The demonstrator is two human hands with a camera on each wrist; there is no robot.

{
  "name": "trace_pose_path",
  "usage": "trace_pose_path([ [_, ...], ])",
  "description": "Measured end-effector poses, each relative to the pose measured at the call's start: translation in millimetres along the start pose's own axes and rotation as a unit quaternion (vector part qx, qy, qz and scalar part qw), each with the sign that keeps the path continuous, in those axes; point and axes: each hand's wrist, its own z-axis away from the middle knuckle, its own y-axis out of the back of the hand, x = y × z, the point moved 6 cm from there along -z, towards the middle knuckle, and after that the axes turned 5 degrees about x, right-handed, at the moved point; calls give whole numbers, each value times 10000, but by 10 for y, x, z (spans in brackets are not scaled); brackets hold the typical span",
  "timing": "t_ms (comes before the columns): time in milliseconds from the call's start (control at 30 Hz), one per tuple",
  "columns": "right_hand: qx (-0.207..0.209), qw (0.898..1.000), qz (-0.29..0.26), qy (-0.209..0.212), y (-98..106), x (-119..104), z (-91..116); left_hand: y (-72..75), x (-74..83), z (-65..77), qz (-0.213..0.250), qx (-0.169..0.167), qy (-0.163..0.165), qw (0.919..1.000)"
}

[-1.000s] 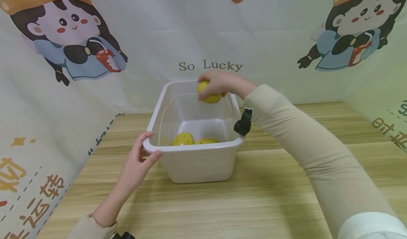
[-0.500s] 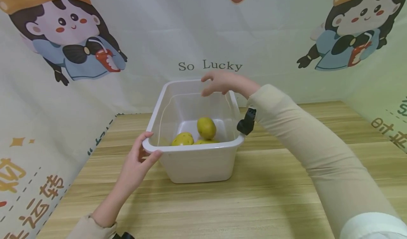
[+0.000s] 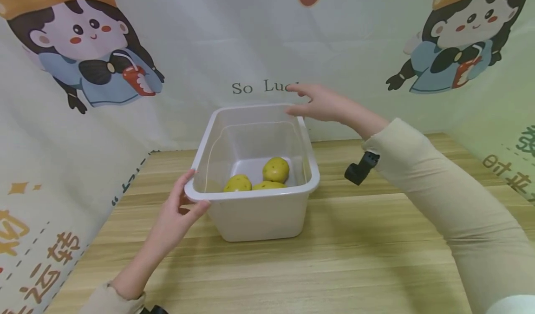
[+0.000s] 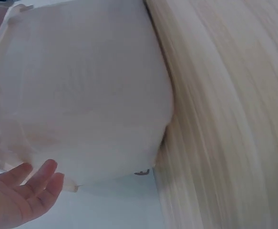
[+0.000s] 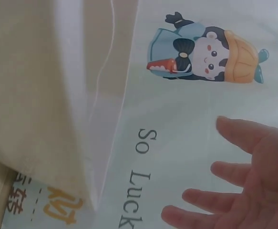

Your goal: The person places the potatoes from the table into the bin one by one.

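Observation:
A white plastic tub (image 3: pixel 259 216) stands upright on the wooden table. Inside it, near the front, lie yellow potatoes with dark specks: one at the left (image 3: pixel 238 183), another potato (image 3: pixel 276 170) at the right, and a third potato (image 3: pixel 269 185) partly hidden by the front rim. My left hand (image 3: pixel 173 212) holds the tub's near left corner, thumb on the front side and a finger over the left rim. Several of its fingers (image 4: pixel 43 183) show beside the tub wall. My right hand (image 3: pixel 323 104), holding nothing, hovers above the tub's far right corner with fingers spread.
A pale printed cloth (image 3: pixel 355 40) hangs close behind the tub and along both sides. The wooden table (image 3: pixel 355 239) extends in front of the tub and to its right. A black wrist camera (image 3: pixel 361 167) hangs below my right sleeve.
My right hand has let go of a potato, which dropped into the tub and settled at the right. That hand has since moved right and slightly up. My left hand stays at the corner.

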Motion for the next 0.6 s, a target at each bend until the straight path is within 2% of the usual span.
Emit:
trace_pose_path([
  [133, 190, 9993, -121, 307, 2, 102, 194, 107, 1, -16, -171, 144, -268, 9994],
  [267, 443, 9973, -74, 578, -42, 235, 422, 226, -25, -19, -464, 200, -369, 9980],
  [433, 1114, 9915, 76, 673, -93, 432, 703, 371, -64, -12, -853, 329, -452, 9948],
  [600, 1581, 9847, 363, 636, -182, 638, 950, 484, -119, 11, -1578, 397, -483, 9855],
])
